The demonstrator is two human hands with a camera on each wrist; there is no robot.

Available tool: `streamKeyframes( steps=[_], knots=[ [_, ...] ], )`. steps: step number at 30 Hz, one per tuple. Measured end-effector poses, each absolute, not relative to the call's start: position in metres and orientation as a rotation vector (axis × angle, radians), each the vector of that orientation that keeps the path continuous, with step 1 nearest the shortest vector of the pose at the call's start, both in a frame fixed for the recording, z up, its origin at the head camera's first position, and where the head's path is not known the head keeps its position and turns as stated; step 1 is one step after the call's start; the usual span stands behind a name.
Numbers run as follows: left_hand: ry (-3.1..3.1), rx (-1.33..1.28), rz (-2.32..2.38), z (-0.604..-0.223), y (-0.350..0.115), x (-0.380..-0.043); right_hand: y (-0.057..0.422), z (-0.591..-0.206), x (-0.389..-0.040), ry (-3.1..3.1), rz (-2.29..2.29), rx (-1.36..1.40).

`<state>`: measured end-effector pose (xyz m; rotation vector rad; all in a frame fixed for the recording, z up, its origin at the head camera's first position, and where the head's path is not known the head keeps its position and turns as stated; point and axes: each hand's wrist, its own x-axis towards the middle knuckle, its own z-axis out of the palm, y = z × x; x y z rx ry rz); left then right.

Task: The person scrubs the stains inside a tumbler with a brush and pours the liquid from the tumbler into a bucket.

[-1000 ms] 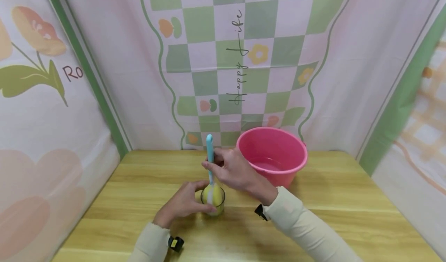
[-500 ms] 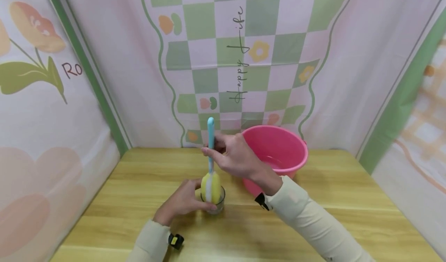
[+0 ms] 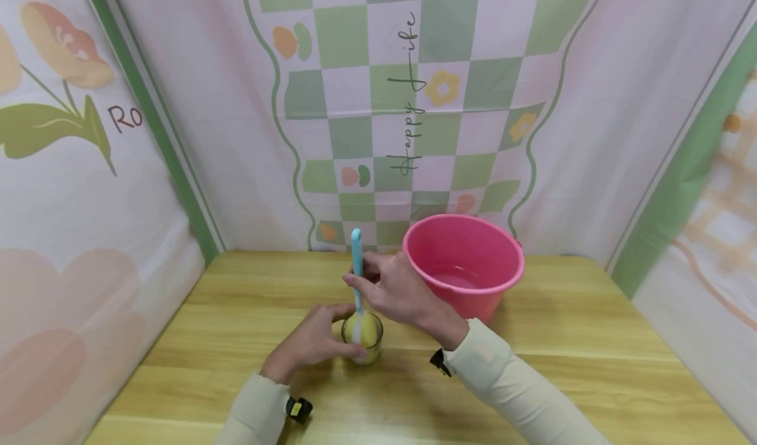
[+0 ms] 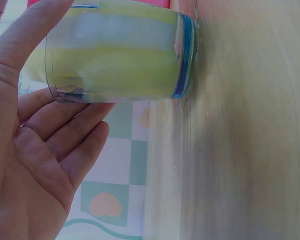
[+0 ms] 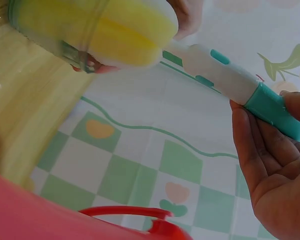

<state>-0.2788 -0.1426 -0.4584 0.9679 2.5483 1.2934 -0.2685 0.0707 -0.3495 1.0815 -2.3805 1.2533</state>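
A clear drinking glass [image 4: 115,75] stands upright on the table, its rim held between the thumb and fingers of my left hand [image 3: 316,340]. Inside the glass sits the yellow-and-white sponge head of a cup brush [image 5: 125,32], filling most of the width. My right hand [image 3: 393,290] pinches the brush's blue handle [image 3: 357,251] above the glass, thumb on one side and fingers on the other. In the right wrist view the handle's white neck [image 5: 222,70] runs from the sponge to the turquoise grip. The top part of the sponge stands above the rim.
A pink bucket [image 3: 497,287] stands just right of and behind the right hand. In the right wrist view its red handle [image 5: 127,210] shows. The wooden table [image 3: 568,366] ends at a patterned cloth [image 3: 396,129] at the back.
The brush rose partly out of the glass half a second ago and is now back down in it, with my right hand lowered again. My left hand stays on the glass.
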Motion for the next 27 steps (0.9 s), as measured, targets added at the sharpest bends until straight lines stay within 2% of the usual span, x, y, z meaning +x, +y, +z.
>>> streamKeyframes(
  steps=[12,23,27],
  knots=[
    [2.553,0.967,1.293,-0.458,-0.141,-0.278,0.076,-0.311,-0.27,-2.275,1.291,1.089],
    [2.535,1.005,1.291,-0.458,-0.141,-0.278,0.072,-0.345,-0.27,-2.356,1.293,1.082],
    [2.535,0.994,1.303,-0.458,-0.142,-0.278,0.072,-0.345,-0.271,-2.356,1.283,1.085]
  ],
)
